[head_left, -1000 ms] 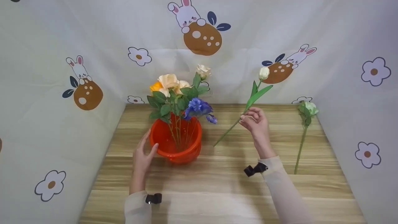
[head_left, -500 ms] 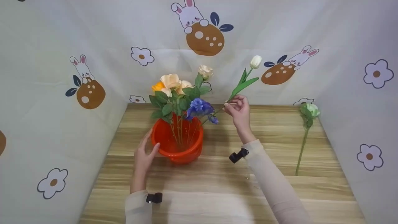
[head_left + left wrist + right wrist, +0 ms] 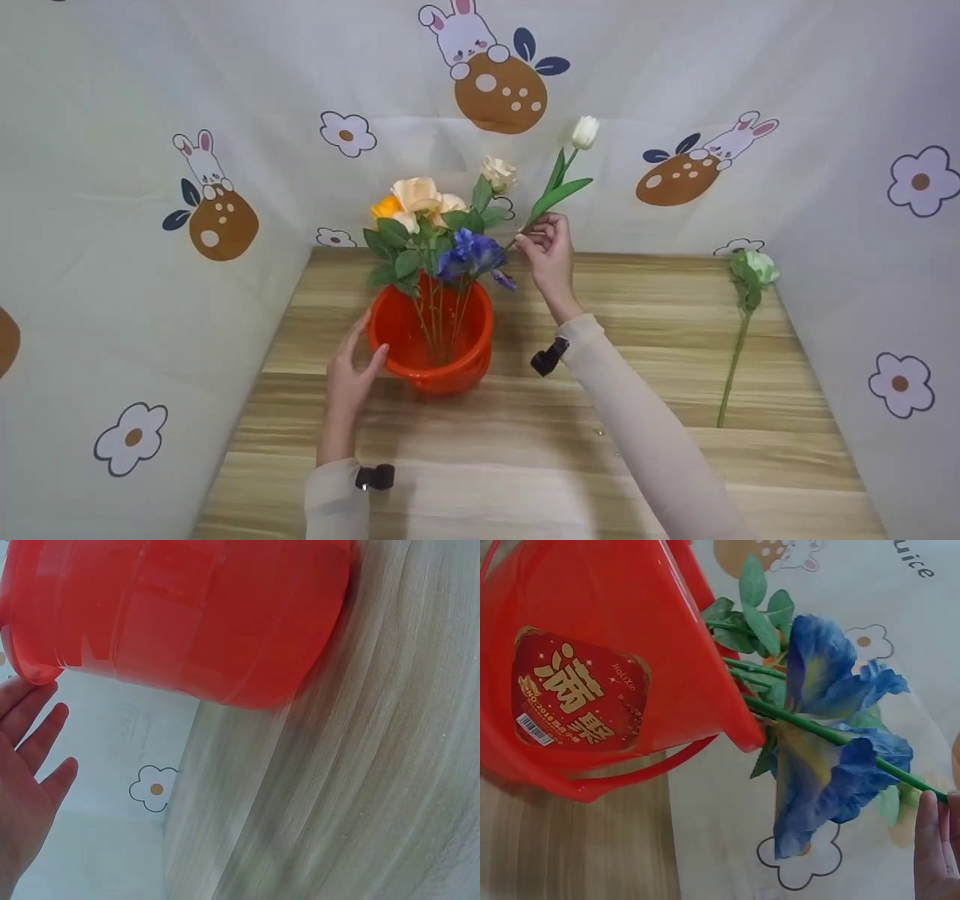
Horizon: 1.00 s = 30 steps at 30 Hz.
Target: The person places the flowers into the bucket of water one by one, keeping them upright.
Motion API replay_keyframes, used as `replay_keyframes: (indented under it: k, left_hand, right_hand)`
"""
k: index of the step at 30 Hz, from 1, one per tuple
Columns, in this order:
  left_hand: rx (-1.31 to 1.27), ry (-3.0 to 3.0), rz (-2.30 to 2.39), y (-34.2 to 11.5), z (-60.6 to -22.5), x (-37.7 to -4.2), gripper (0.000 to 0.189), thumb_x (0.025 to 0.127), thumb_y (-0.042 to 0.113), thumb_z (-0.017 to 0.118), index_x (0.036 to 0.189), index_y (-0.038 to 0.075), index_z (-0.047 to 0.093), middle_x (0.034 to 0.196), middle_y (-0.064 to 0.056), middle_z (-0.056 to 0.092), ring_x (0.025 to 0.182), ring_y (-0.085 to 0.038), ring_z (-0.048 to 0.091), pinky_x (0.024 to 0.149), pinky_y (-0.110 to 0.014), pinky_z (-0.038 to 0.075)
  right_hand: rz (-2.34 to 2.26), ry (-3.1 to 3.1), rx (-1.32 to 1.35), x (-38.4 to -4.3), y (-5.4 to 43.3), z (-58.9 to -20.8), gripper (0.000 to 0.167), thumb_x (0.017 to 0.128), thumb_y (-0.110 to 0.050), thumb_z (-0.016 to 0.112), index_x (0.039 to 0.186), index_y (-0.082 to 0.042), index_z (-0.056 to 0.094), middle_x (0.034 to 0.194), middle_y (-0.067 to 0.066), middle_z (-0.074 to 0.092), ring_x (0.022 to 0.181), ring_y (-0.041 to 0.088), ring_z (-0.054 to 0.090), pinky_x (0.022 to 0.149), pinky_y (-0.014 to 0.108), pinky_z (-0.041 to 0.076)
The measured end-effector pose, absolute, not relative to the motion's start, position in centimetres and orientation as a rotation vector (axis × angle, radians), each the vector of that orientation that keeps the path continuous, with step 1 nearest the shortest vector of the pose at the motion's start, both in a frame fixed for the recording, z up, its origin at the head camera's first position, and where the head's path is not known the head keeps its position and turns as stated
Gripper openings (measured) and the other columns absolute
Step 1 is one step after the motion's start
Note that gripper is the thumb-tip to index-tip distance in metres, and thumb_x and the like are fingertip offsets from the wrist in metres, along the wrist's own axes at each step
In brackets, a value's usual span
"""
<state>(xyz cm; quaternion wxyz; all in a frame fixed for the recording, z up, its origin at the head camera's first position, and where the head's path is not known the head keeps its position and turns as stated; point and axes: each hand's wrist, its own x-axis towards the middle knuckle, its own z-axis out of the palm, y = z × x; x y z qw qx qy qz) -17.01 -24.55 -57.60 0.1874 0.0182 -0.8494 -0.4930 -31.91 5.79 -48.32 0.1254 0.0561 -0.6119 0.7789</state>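
My right hand (image 3: 551,259) pinches the stem of a white tulip (image 3: 586,133) just below its long green leaves, to the right of the red bucket (image 3: 446,386). In the right wrist view the green stem (image 3: 900,774) slants past a blue flower (image 3: 817,667) and over the bucket's rim; its lower end is hidden. My left hand (image 3: 351,380) rests against the bucket's left rim, its fingers fairly straight in the left wrist view. Peach roses (image 3: 416,195), an orange-yellow flower (image 3: 386,208) and the blue flower stand in the bucket.
A pale green rose (image 3: 757,266) with a long stem lies on the wooden table (image 3: 645,465) at the right. Printed cloth walls (image 3: 247,90) enclose the table at the back and sides. The bucket's handle (image 3: 645,772) hangs down its side.
My right hand has moved left with the tulip, bringing its stem from beside the bucket to over the rim. The blue flower has shifted slightly. My left hand stays at the rim.
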Motion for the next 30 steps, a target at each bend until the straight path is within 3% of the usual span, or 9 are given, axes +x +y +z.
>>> replay_keyframes:
  k: [8, 11, 16, 19, 23, 30]
  left_hand:
    - [0.051, -2.401, -1.379, -24.3, -57.6, -17.1, 0.059, 0.092, 0.020, 0.071, 0.146, 0.013, 0.051, 0.152, -0.013, 0.050, 0.142, -0.033, 0.044, 0.121, -0.055, 0.030]
    - [0.041, -2.392, -1.378, -24.4, -57.7, -17.2, 0.059, 0.091, 0.019, 0.071, 0.146, 0.012, 0.051, 0.152, -0.014, 0.050, 0.141, -0.035, 0.045, 0.120, -0.057, 0.030]
    - [0.023, -2.383, -1.376, -24.6, -57.8, -17.1, 0.059, 0.091, 0.020, 0.071, 0.147, 0.012, 0.051, 0.152, -0.013, 0.050, 0.141, -0.035, 0.045, 0.120, -0.057, 0.029]
    - [0.031, -2.384, -1.387, -24.6, -57.7, -17.1, 0.060, 0.092, 0.021, 0.070, 0.147, 0.014, 0.050, 0.152, -0.012, 0.049, 0.142, -0.034, 0.044, 0.121, -0.057, 0.028]
    - [0.044, -2.386, -1.389, -24.7, -57.7, -17.1, 0.060, 0.092, 0.021, 0.071, 0.148, 0.014, 0.049, 0.153, -0.013, 0.049, 0.142, -0.035, 0.043, 0.121, -0.057, 0.028]
    - [0.049, -2.387, -1.397, -24.6, -57.9, -17.0, 0.059, 0.093, 0.022, 0.069, 0.148, 0.014, 0.049, 0.153, -0.012, 0.049, 0.143, -0.033, 0.043, 0.121, -0.055, 0.029]
  right_hand:
    - [2.238, -1.845, 0.257, -30.8, 5.3, -48.6, 0.033, 0.086, 0.013, 0.063, 0.112, 0.001, 0.047, 0.090, 0.005, 0.062, 0.080, 0.012, 0.065, 0.075, 0.037, 0.062]
    - [2.164, -1.886, 0.288, -29.8, 5.6, -48.6, 0.033, 0.086, 0.010, 0.065, 0.112, 0.001, 0.048, 0.091, 0.006, 0.063, 0.081, 0.013, 0.065, 0.077, 0.036, 0.061]
    - [2.058, -1.955, 0.295, -27.9, 6.1, -48.6, 0.034, 0.085, 0.006, 0.068, 0.114, 0.002, 0.050, 0.097, 0.020, 0.066, 0.084, 0.013, 0.064, 0.078, 0.022, 0.056]
    - [1.994, -2.013, 0.297, -26.8, 6.2, -48.8, 0.036, 0.086, 0.006, 0.069, 0.116, 0.004, 0.050, 0.101, 0.027, 0.067, 0.086, 0.021, 0.065, 0.072, 0.020, 0.055]
    - [1.926, -2.086, 0.306, -25.7, 5.8, -49.6, 0.038, 0.086, 0.004, 0.071, 0.118, 0.006, 0.049, 0.102, 0.028, 0.069, 0.090, 0.033, 0.066, 0.067, 0.021, 0.055]
    - [1.846, -2.171, 0.377, -24.5, 4.7, -51.2, 0.036, 0.087, 0.004, 0.070, 0.116, 0.004, 0.048, 0.098, 0.024, 0.069, 0.088, 0.032, 0.068, 0.075, 0.031, 0.062]
